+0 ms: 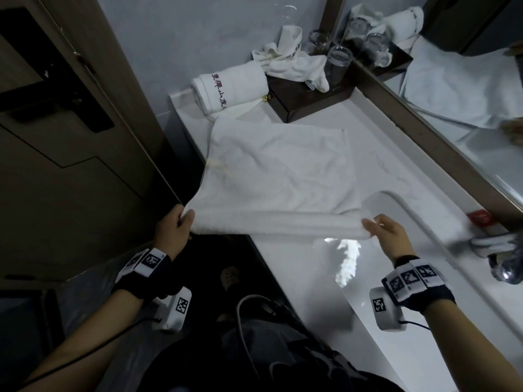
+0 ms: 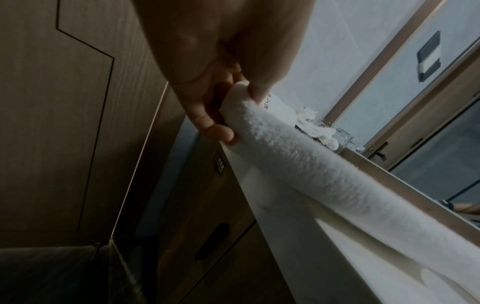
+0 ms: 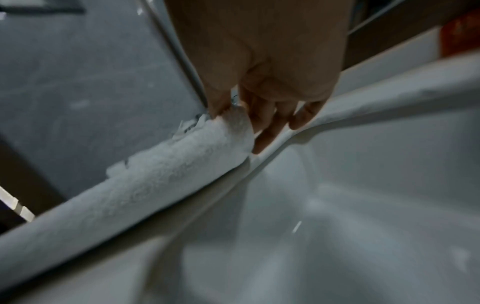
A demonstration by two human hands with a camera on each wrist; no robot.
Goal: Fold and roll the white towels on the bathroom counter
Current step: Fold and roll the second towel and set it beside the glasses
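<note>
A white towel [image 1: 277, 171] lies spread on the white counter [image 1: 376, 165], its near edge turned into a thin roll [image 1: 277, 226] lifted above the counter's front edge. My left hand [image 1: 181, 219] pinches the roll's left end [image 2: 259, 127], thumb on top and fingers [image 2: 215, 131] beneath. At the roll's right end [image 3: 207, 144] my right hand [image 1: 376, 224] pinches the cloth over the sink. A finished rolled towel [image 1: 232, 86] with dark lettering lies at the counter's far left. A crumpled white towel [image 1: 294, 62] sits behind it on a dark tray.
A dark tray [image 1: 311, 100] in the far corner carries clear glasses [image 1: 338, 63]. The sink basin [image 1: 396, 273] lies under my right hand, with a chrome tap [image 1: 498, 250] at the right. A mirror [image 1: 464, 89] runs along the back. A wooden door [image 1: 70, 137] stands at the left.
</note>
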